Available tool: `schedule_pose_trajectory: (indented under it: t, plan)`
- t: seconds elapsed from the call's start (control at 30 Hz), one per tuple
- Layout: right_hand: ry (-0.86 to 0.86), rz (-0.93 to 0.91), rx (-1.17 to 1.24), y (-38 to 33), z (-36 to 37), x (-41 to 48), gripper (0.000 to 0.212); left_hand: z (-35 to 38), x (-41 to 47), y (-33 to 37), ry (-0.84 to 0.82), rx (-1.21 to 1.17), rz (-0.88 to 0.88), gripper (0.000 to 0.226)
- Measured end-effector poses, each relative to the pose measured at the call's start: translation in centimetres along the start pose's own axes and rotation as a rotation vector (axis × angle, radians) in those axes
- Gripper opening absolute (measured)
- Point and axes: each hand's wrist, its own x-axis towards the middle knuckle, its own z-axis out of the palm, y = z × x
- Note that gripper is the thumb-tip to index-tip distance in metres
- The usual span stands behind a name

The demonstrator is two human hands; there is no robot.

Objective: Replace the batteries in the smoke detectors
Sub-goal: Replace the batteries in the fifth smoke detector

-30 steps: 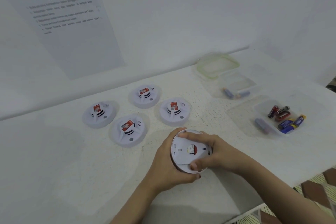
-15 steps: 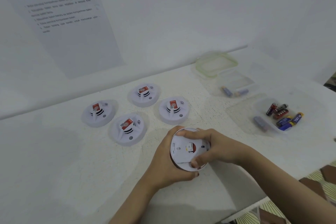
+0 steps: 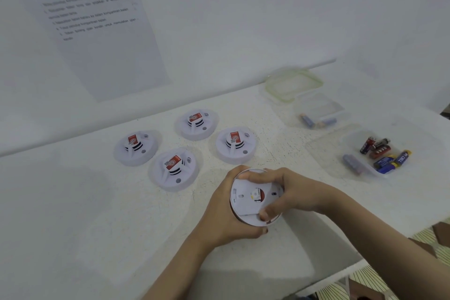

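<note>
Both hands clasp one white smoke detector (image 3: pixel 253 196) just above the near edge of the white table (image 3: pixel 73 202), its back facing up: the left hand (image 3: pixel 226 212) cups its left rim while the right hand (image 3: pixel 289 192) curls over the top. Four more detectors (image 3: pixel 174 169) lie to the far left; clear tubs of batteries (image 3: pixel 387 158) sit right.

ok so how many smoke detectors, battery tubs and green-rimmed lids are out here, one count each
smoke detectors: 5
battery tubs: 2
green-rimmed lid: 1
total: 8
</note>
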Motion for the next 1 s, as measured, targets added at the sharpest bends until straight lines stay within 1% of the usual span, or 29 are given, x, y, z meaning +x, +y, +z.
schedule_pose_trajectory:
  t: [0.17, 0.23, 0.6, 0.73, 0.83, 1.0]
  plan:
    - [-0.109, -0.006, -0.109, -0.1, -0.6, -0.3, 0.078, -0.3, 0.2, -0.4, -0.029, -0.002, -0.012, 0.095]
    - [-0.141, 0.004, -0.104, -0.1, -0.9, -0.4, 0.08, -0.3, 0.2, -0.5, -0.041, -0.008, -0.009, 0.093]
    - [-0.151, 0.009, -0.119, -0.1, -1.5, 0.1, 0.079, -0.5, 0.1, -0.3, -0.048, -0.001, -0.046, 0.081]
    - [-0.162, 0.022, -0.133, -0.1, -1.5, 0.3, 0.078, -0.7, 0.1, -0.3, -0.043, -0.007, -0.053, 0.083]
    - [-0.167, 0.04, -0.162, -0.2, -1.5, 0.4, 0.077, -0.6, 0.2, -0.3, -0.042, 0.011, -0.05, 0.091]
    - [-0.205, 0.039, -0.126, -0.5, -1.6, 0.3, 0.076, -0.7, 0.1, -0.5, -0.039, -0.01, -0.05, 0.094]
